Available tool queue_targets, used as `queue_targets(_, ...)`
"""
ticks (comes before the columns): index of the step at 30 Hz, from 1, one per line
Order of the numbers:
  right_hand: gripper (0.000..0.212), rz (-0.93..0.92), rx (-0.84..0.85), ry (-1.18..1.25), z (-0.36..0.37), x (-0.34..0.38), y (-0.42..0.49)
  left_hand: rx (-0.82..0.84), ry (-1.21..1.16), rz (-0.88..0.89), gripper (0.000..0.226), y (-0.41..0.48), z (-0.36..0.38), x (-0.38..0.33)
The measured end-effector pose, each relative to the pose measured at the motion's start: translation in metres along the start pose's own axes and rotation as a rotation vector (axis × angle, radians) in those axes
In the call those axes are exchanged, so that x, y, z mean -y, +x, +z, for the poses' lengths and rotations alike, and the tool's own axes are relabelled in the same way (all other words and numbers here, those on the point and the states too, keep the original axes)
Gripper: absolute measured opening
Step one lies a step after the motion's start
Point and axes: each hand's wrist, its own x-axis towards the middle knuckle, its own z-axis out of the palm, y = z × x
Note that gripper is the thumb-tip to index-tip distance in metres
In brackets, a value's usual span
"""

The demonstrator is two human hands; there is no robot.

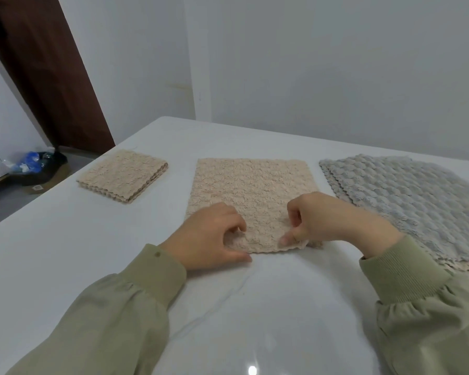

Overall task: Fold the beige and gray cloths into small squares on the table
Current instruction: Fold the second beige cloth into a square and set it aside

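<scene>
Beige cloth [251, 196] lies flat; your left hand [214, 234] and right hand [328, 217] each grip its near edge. White table [255, 307] stretches toward you; gray cloths [406, 196] sit just right.

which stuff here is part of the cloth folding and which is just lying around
Job: beige cloth, held by left hand and right hand; folded beige stack; gray cloths; table.
Lying about: dark bag with blue plastic on the floor; brown door.
</scene>
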Motion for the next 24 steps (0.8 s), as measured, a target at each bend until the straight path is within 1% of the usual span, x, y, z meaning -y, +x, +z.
queue_targets(2, 0.056, 0.058, -0.016, -0.166, -0.007, 0.002, -0.004, 0.051, 0.009, 0.009, 0.047, 0.0, 0.006, 0.0)
queue_targets(5, 0.054, 0.114, 0.028, -0.318, -0.009, 0.0, -0.009, -0.008, -0.01, 0.004, 0.028, 0.0, 0.006, 0.006)
queue_targets(7, 0.044, 0.082, 0.045, -0.317, -0.002, -0.002, -0.007, -0.009, -0.029, -0.015, 0.022, 0.0, 0.006, 0.007)
queue_targets(9, 0.022, 0.041, -0.003, -0.272, 0.006, -0.004, 0.001, -0.015, -0.037, -0.033, 0.015, 0.0, 0.006, 0.007)
queue_targets(10, 0.014, 0.039, -0.017, -0.233, 0.007, -0.005, 0.005, -0.015, -0.032, -0.046, 0.013, 0.0, 0.006, 0.007)
queue_targets(12, 0.011, 0.053, -0.003, -0.207, 0.006, -0.009, 0.006, -0.008, -0.022, -0.08, 0.011, 0.0, 0.005, 0.008)
queue_targets(13, 0.01, 0.062, 0.023, -0.239, 0.005, -0.01, 0.004, -0.004, -0.027, -0.092, 0.013, -0.001, 0.005, 0.008)
queue_targets(14, 0.014, 0.085, 0.064, -0.292, 0.003, -0.01, -0.001, 0.002, -0.038, -0.105, 0.016, -0.001, 0.004, 0.006)
queue_targets(15, 0.022, 0.113, 0.11, -0.351, 0.0, -0.009, -0.006, 0.004, -0.08, -0.118, 0.019, -0.001, 0.002, 0.004)
queue_targets(16, 0.028, 0.14, 0.148, -0.39, -0.004, -0.007, -0.011, 0.012, -0.181, -0.161, 0.021, -0.002, 0.0, 0.002)
queue_targets(17, 0.029, 0.167, 0.14, -0.407, -0.009, -0.004, -0.015, 0.018, -0.33, -0.227, 0.023, -0.002, -0.003, -0.001)
queue_targets(18, 0.026, 0.173, 0.056, -0.406, -0.012, 0.0, -0.016, 0.006, -0.461, -0.295, 0.022, -0.002, -0.006, -0.006)
queue_targets(19, 0.02, 0.152, -0.101, -0.385, -0.013, 0.004, -0.013, -0.039, -0.524, -0.331, 0.019, -0.002, -0.007, -0.007)
queue_targets(20, 0.017, 0.115, -0.293, -0.346, -0.009, 0.006, -0.008, -0.095, -0.458, -0.331, 0.015, -0.002, -0.006, -0.004)
queue_targets(21, 0.024, 0.07, -0.451, -0.289, -0.001, 0.007, -0.001, -0.115, -0.293, -0.317, 0.019, -0.001, -0.002, 0.004)
queue_targets(22, 0.035, 0.04, -0.508, -0.234, 0.01, 0.006, 0.007, -0.056, -0.1, -0.302, 0.037, -0.002, 0.001, 0.012)
queue_targets(23, 0.046, 0.033, -0.443, -0.195, 0.023, 0.003, 0.016, 0.033, 0.046, -0.297, 0.059, -0.003, 0.003, 0.017)
queue_targets(24, 0.054, 0.04, -0.324, -0.161, 0.036, 0.0, 0.021, 0.122, 0.12, -0.317, 0.077, -0.004, 0.004, 0.02)
